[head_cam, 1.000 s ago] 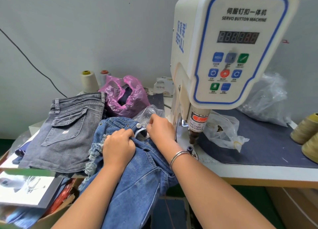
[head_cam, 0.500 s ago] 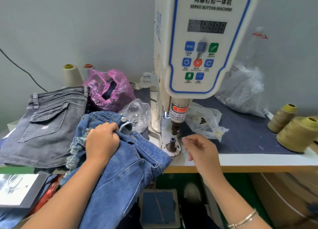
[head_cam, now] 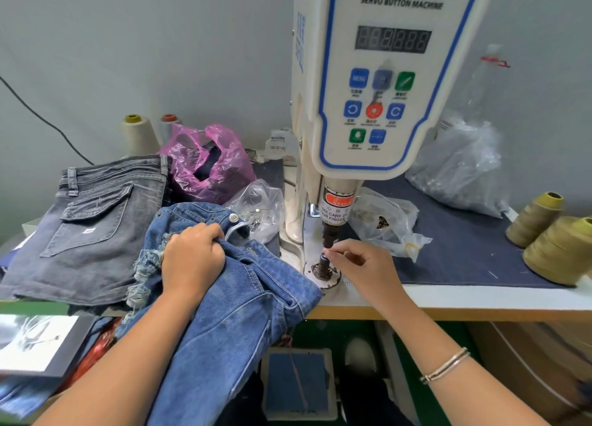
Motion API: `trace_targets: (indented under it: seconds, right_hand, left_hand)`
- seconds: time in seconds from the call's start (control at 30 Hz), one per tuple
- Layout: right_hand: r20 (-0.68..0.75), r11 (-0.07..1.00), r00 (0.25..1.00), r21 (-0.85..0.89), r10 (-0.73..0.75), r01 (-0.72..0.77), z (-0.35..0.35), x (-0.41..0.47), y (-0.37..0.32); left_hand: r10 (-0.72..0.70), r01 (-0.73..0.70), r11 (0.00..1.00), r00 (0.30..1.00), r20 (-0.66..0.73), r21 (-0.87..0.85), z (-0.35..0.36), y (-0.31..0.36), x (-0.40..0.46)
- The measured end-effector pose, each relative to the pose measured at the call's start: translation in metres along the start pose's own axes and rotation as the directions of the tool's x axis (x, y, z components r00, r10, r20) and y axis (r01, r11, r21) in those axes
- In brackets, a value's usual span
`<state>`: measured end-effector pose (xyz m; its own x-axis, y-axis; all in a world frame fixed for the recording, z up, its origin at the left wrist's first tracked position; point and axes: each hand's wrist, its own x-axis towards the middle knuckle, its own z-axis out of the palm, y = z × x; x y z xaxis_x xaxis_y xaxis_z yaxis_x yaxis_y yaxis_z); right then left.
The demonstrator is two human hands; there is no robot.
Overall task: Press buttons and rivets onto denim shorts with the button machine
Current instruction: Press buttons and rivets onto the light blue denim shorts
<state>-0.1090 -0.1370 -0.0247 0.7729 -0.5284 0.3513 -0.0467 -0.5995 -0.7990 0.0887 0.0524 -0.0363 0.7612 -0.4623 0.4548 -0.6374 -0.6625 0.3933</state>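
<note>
At centre frame the right hand [head_cam: 358, 265] pinches something small at the lower post [head_cam: 323, 263] of the button machine [head_cam: 378, 83], likely loading it. The left hand [head_cam: 192, 259] grips the blue shorts [head_cam: 243, 304], bunched lower-centre on the counter [head_cam: 448, 297], ready for pressing.

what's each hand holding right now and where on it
Left hand grips the blue denim shorts by bunched fabric near the waistband. Right hand pinches something tiny at the lower die.

Blue denim shorts [head_cam: 230, 297], grey shorts [head_cam: 86, 227], pink bag [head_cam: 208, 163], white blue-trimmed button machine [head_cam: 384, 73], olive thread cones [head_cam: 551, 243]
</note>
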Motion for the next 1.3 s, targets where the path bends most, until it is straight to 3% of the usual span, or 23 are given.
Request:
trace_targets:
  seconds: [0.17, 0.63, 0.73, 0.87, 1.0, 1.13, 1.23, 1.3]
  right_hand:
    - [0.025, 0.992, 0.998, -0.111, -0.056, 0.059, -0.003, 0.004, -0.001]
    - [-0.089, 0.986, 0.992, -0.149, -0.090, 0.076, -0.003, -0.009, -0.004]
    - [-0.129, 0.974, 0.971, -0.131, -0.201, 0.184, -0.002, -0.023, -0.015]
    - [0.195, 0.923, 0.926, -0.152, -0.324, 0.355, 0.019, -0.041, -0.041]
    - [0.312, 0.996, 0.946, 0.033, -0.086, 0.080, 0.035, -0.039, -0.066]
    - [0.324, 0.994, 0.940, -0.011, 0.105, -0.107, 0.039, -0.041, -0.073]
    - [0.339, 0.959, 0.904, 0.018, 0.261, -0.283, 0.035, -0.049, -0.070]
    - [0.423, 0.933, 0.846, -0.001, 0.326, -0.359, 0.026, -0.052, -0.065]
  left_hand:
    - [-0.006, 0.006, 1.000, 1.000, -0.002, -0.010, 0.000, 0.000, 0.000]
    - [-0.012, 0.012, 1.000, 1.000, -0.011, -0.024, 0.001, 0.000, 0.000]
    - [-0.018, 0.015, 0.982, 1.000, -0.017, -0.190, -0.005, 0.002, 0.002]
    - [0.159, -0.074, 0.842, 0.981, 0.115, -0.534, -0.026, 0.015, 0.013]
    - [0.276, -0.081, 0.733, 0.943, 0.186, -0.676, -0.052, 0.037, 0.019]
    - [0.290, 0.017, 0.591, 0.928, 0.232, -0.807, -0.072, 0.051, 0.021]
    - [0.309, 0.021, 0.491, 0.931, 0.197, -0.871, -0.076, 0.058, 0.021]
    - [0.317, 0.011, 0.459, 0.932, 0.175, -0.889, -0.074, 0.061, 0.022]
